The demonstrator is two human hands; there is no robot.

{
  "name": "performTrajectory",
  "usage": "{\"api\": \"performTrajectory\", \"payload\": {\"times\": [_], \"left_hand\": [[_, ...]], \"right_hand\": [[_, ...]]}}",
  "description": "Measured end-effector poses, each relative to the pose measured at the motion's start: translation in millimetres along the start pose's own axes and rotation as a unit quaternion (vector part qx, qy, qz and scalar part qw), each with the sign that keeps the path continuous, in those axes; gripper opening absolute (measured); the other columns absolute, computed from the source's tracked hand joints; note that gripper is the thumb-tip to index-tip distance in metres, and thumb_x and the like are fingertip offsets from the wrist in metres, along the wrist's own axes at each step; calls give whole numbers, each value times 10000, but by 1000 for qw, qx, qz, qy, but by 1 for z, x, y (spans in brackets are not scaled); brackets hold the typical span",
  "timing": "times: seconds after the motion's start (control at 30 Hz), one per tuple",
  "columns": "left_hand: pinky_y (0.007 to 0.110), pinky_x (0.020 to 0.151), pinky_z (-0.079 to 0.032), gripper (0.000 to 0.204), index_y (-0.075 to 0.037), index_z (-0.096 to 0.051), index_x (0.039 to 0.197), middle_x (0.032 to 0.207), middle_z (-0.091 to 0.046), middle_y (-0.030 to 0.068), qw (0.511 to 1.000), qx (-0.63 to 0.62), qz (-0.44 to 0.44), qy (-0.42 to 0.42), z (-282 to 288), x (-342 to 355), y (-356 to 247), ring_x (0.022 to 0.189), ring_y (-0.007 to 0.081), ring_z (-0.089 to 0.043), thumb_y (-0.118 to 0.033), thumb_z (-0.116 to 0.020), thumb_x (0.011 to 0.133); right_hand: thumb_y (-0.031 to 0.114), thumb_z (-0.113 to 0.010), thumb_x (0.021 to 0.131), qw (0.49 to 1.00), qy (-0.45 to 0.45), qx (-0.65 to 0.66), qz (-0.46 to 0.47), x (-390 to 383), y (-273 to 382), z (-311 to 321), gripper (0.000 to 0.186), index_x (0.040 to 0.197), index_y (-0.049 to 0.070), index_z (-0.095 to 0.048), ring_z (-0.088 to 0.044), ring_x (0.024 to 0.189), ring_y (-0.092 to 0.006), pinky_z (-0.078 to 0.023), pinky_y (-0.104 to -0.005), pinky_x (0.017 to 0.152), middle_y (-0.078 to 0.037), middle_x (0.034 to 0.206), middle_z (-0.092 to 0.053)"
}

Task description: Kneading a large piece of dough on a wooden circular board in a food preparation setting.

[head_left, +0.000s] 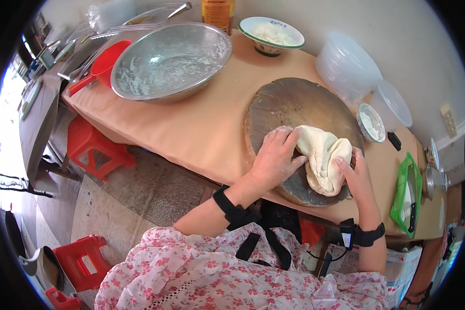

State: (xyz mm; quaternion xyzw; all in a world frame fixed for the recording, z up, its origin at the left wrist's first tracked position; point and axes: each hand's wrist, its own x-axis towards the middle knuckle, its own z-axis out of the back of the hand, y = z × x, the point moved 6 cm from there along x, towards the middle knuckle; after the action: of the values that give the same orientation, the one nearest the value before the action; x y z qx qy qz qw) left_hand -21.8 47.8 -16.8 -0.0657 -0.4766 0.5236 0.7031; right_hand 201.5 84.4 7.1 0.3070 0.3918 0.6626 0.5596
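Observation:
A soft, pale lump of dough point(323, 157), with folds down its middle, rests on a round, dark wooden board point(284, 106). At the dough's left edge is my left hand point(276, 155), its fingers bent against it and its thumb pointing toward the lump. My right hand point(357, 174) grips the right side, thumb pressed onto the folded surface and fingers behind. Flour whitens the knuckles of my left hand. The dough's underside is hidden.
Left of the board stands a wide metal basin point(171, 62) dusted with flour, beside a red dipper point(108, 64). A bowl of flour point(272, 35) sits behind. At right are a small bowl point(371, 123), clear plastic containers point(349, 67) and a green basket point(401, 196).

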Motion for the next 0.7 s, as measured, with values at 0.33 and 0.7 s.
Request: {"api": "performTrajectory", "payload": {"times": [0.33, 0.7], "left_hand": [[440, 964, -407, 610, -65, -488, 1258, 1095, -556, 161, 1000, -3, -2, -13, 2, 0, -5, 1073, 349, -519, -204, -765, 732], [440, 924, -415, 480, -57, -516, 1174, 1033, -601, 154, 1000, 15, -11, -1, 1, -1, -3, 1019, 338, -547, -140, -728, 752]], "right_hand": [[191, -610, 925, 997, -23, 11, 76, -1, 10, -7, 461, 1303, -25, -457, -567, 1087, -201, -453, -323, 940, -144, 1174, -592], [231, -632, 910, 998, -36, -6, 56, -8, 7, -17, 463, 1277, -8, -483, -620, 980, -193, -486, -323, 868, -140, 1093, -643]]}}
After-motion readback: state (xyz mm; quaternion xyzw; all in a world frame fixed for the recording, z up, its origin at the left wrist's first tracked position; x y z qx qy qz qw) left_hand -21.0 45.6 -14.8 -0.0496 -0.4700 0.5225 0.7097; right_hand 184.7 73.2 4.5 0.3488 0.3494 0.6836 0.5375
